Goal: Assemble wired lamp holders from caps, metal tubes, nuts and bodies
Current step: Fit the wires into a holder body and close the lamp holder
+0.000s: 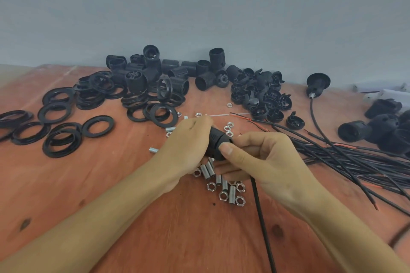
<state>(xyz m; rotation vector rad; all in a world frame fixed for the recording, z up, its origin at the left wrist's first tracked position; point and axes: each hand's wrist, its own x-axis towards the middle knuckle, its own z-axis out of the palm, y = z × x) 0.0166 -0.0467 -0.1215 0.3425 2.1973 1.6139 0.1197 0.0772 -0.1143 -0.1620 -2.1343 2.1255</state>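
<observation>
A: Lamp holder (pixel 218 145)?
B: Middle of the worktop (pixel 111 184), over loose nuts (pixel 223 195). Left hand (pixel 188 139) wraps its barrel; right hand (pixel 264 157) pinches the cap end.
A: Handling?
B: Probably light, rigid plastic. Grip the barrel, not the limp cable (pixel 261 217).

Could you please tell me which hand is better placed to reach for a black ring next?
Probably the left hand: the black rings lie on its side, while the right hand grips the lamp holder.

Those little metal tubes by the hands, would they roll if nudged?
Probably: the metal tubes are round and lie on their sides on a flat table. Being shiny metal, they likely feel stiff and slippery.
</observation>
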